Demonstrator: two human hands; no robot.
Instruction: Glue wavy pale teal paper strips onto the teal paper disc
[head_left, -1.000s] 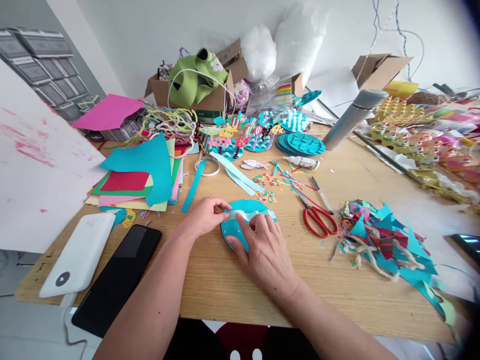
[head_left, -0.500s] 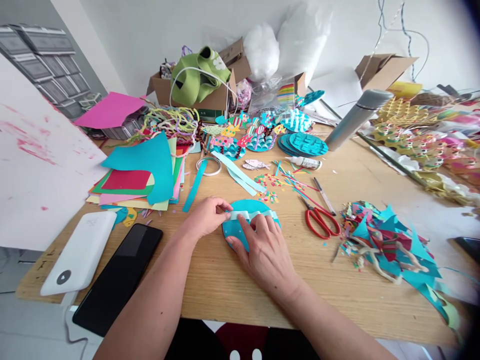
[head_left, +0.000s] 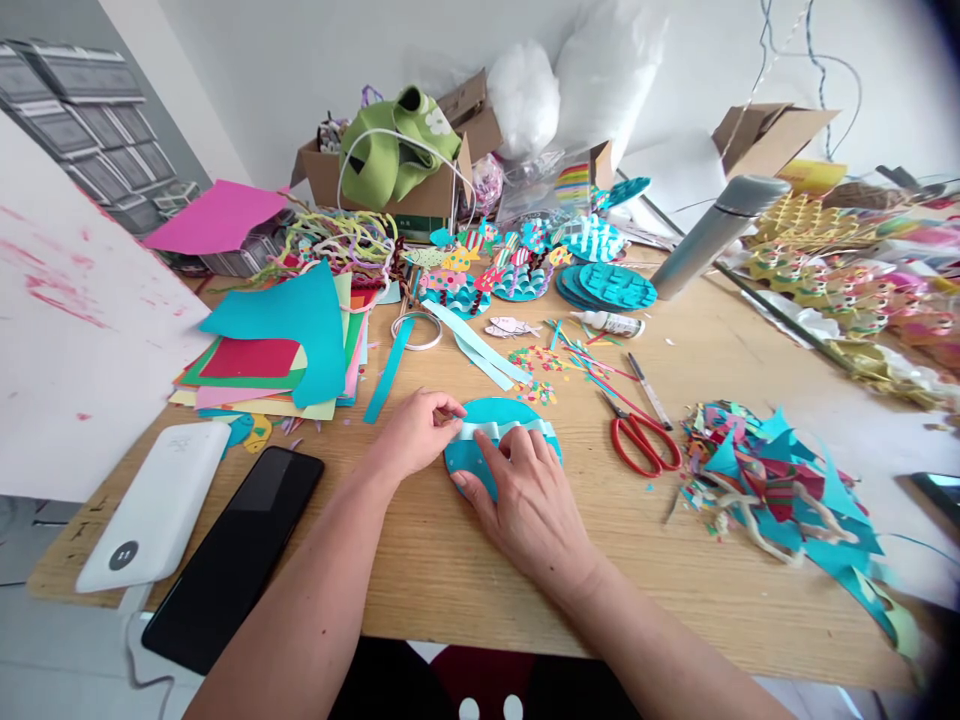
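A round turquoise paper disc (head_left: 501, 410) lies flat on the table before me, with small pale dots on its lower part. Across it runs a light blue paper strip (head_left: 466, 432), raised in small waves. At the strip's left end, my left hand (head_left: 412, 430) is closed in a pinch on it. My right hand (head_left: 536, 500) rests over the disc, index finger pressing the strip, thumb spread at the disc's lower left edge and the other fingers bent. It covers much of the disc's right and lower parts.
Right of the disc lie red-handled scissors (head_left: 645, 445), a pen (head_left: 649, 390) and a heap of paper scraps (head_left: 780, 480). Behind are a glue bottle (head_left: 611, 323), loose paper strips (head_left: 472, 345) and a grey flask (head_left: 716, 240). A phone (head_left: 236, 560) and white power bank (head_left: 154, 510) lie left.
The view has shifted very slightly. Both hands stay at nearly the same place on the strip and disc.
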